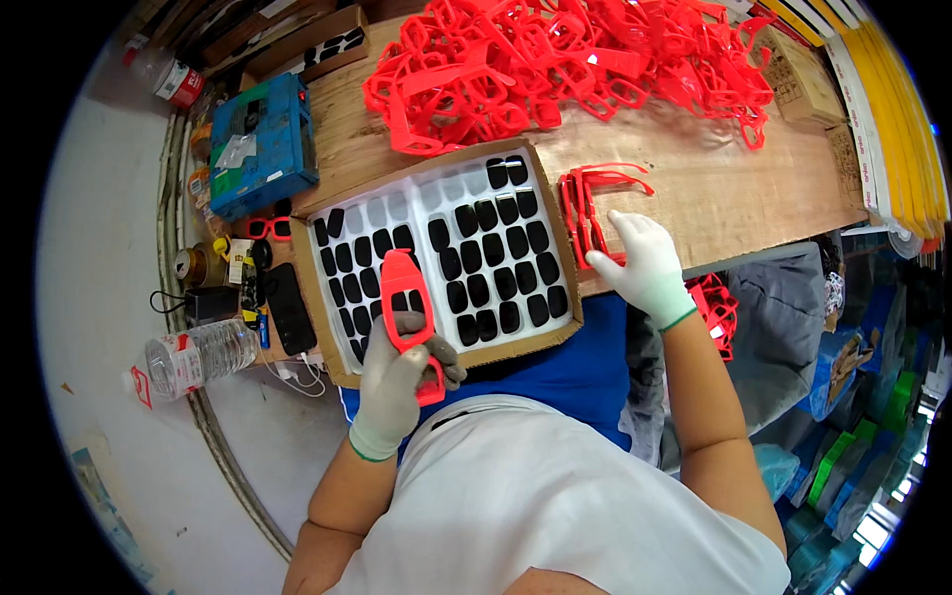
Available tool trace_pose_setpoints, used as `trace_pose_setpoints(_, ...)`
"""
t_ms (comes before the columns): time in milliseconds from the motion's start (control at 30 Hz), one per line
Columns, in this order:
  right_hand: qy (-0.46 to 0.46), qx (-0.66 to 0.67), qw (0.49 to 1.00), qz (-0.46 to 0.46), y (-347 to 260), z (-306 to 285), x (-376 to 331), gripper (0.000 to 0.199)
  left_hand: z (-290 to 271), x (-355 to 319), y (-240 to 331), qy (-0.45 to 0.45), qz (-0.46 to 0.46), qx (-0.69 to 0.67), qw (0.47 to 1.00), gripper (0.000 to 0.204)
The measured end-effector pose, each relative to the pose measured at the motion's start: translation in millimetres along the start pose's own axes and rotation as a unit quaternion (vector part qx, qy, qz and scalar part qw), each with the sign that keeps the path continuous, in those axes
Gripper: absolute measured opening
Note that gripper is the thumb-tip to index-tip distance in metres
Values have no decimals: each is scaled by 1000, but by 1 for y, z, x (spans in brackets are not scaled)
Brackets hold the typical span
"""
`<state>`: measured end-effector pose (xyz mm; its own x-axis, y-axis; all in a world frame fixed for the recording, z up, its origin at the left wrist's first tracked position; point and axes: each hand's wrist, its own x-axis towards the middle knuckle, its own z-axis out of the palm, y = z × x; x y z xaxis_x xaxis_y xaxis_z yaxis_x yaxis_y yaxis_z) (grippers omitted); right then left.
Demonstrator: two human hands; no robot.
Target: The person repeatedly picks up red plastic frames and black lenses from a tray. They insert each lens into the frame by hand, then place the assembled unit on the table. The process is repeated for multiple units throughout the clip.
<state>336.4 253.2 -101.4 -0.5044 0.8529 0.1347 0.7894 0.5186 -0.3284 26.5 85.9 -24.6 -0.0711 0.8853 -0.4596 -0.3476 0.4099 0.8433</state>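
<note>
My left hand [395, 372], in a pale work glove, grips a red glasses frame [410, 297] above the lower left part of a cardboard box [521, 353]. The frame is held lengthwise, and no lens can be made out in its upper opening. Inside the box, rows of dark lenses [494, 250] lie in a white tray with two halves; some slots along the far side look bare. To the right of the box, a few red glasses frames [583, 213] lie together on the table. Beside them is my white-gloved right hand [640, 260], thumb and fingers apart, its thumb tip close to the frames.
A large heap of red frames [555, 74] covers the far side of the wooden table [734, 188]. At left are a blue case [263, 144], a dark phone [289, 307] and a clear bottle [198, 359]. More red frames [716, 312] lie below the table's right edge.
</note>
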Motion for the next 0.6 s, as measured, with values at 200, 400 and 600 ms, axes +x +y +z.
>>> trace_pose_setpoints(200, -76, 98, 992, -12, -78, 10, 55, 36, -24, -8, 3, -12, 52, 132, 990, 26)
trace_pose_setpoints(400, -259, -64, 946, 184, -99, 76, 154, 41, -37, -29, 0, -114, 47, 222, 967, 38)
trace_pose_setpoints(600, -272, -83, 936, 209, -104, 69, 165, 33, -41, -33, -19, -110, 79, 105, 985, 29)
